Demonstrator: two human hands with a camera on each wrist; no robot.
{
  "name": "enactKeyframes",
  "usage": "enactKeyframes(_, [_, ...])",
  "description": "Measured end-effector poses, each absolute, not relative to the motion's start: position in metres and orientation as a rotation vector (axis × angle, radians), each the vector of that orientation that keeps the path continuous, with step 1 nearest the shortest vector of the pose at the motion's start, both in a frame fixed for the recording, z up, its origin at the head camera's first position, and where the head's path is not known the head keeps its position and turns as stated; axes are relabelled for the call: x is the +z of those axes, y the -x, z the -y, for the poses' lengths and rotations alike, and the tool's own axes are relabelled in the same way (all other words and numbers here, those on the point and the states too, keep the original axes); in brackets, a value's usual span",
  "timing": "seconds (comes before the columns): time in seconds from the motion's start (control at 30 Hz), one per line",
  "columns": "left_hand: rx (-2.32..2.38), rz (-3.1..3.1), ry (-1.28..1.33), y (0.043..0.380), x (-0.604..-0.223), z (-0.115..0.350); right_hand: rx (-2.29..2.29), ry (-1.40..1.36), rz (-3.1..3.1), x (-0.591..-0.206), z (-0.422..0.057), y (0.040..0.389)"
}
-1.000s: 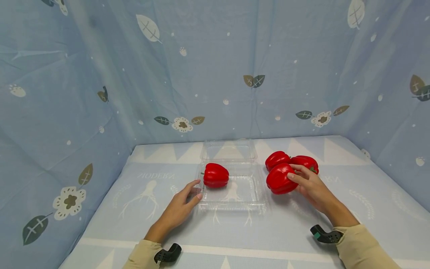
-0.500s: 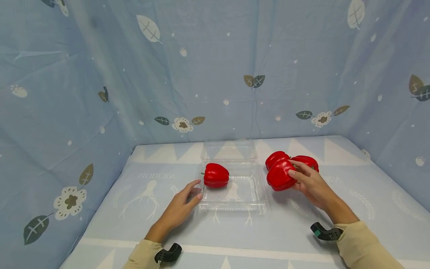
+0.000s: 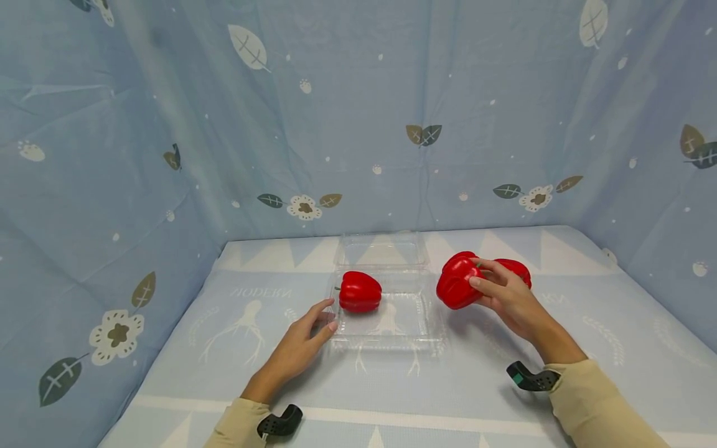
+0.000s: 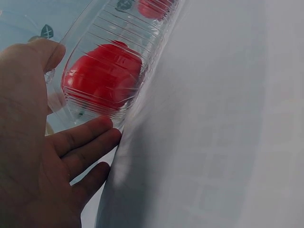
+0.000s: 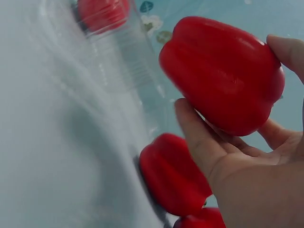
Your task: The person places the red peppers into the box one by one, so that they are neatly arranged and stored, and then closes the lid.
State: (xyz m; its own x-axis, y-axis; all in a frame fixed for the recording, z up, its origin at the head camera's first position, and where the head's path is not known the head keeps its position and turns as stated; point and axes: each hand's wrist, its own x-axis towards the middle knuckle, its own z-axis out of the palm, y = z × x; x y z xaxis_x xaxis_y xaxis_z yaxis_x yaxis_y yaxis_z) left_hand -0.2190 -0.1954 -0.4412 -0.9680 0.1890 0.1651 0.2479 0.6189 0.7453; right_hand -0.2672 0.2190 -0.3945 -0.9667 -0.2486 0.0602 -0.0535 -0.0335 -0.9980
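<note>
Cloth (image 3: 358,93) is hung behind and at both sides, so that the table (image 3: 426,386) is screened off. Near the table's middle the clear box (image 3: 386,340) is set between the hands, its lid (image 3: 383,252) laid back at the far side — presumably so that the inside is left reachable from above. The left hand (image 3: 302,339) is placed at the box's left edge, fingers loosely extended, seemingly touching, with nothing gripped; the box is likely steadied by it. By the right hand (image 3: 510,298) the held pepper (image 3: 456,286) is grasped near its stem end, between thumb and fingers, so that its weight is borne above the table and its blunt end is turned boxward. The boxed pepper (image 3: 360,294) is laid on its side at the left, whereby room is left beside it. Right of the box, behind the held one, two more are kept within the right hand's reach — a left loose pepper (image 3: 463,255), partly hidden, and a right loose pepper (image 3: 516,270). Smallest, the boxed one's stem (image 3: 337,289) is pointed leftward.
</note>
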Motion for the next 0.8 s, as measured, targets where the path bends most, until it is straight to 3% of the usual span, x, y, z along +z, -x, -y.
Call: enactKeyframes(0.8, [-1.291, 2.770, 0.358, 0.218, -0.440, 0.195, -2.112, 0.437, -2.138, -0.377, -0.187, 0.280])
